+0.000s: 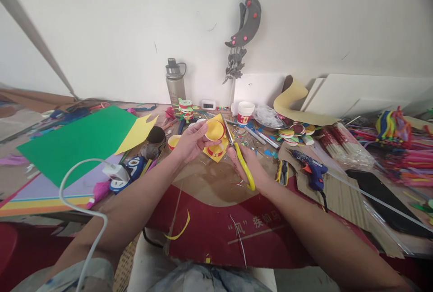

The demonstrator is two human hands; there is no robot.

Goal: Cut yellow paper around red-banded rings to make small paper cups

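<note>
Near the middle, my left hand [193,141] pinches a small round piece [215,131], yellow on its face with a reddish rim; it looks like a cut-down paper cup. My right hand [249,166] grips scissors with yellow handles [245,168]. Their blades point up and away, close against the right edge of the round piece; whether they touch it I cannot tell. Just below lies yellow sheet material [212,156] with another red and yellow ring-like piece on it, partly covered. Left of my fingers sits a yellow-lined cup piece [173,141].
A red and brown cardboard sheet [203,220] covers the front of the table. To the right lie a utility knife [282,172], a blue glue gun [314,175] and a black phone [389,199]. Green sheet [81,141] is at left; a bottle [175,84] stands behind.
</note>
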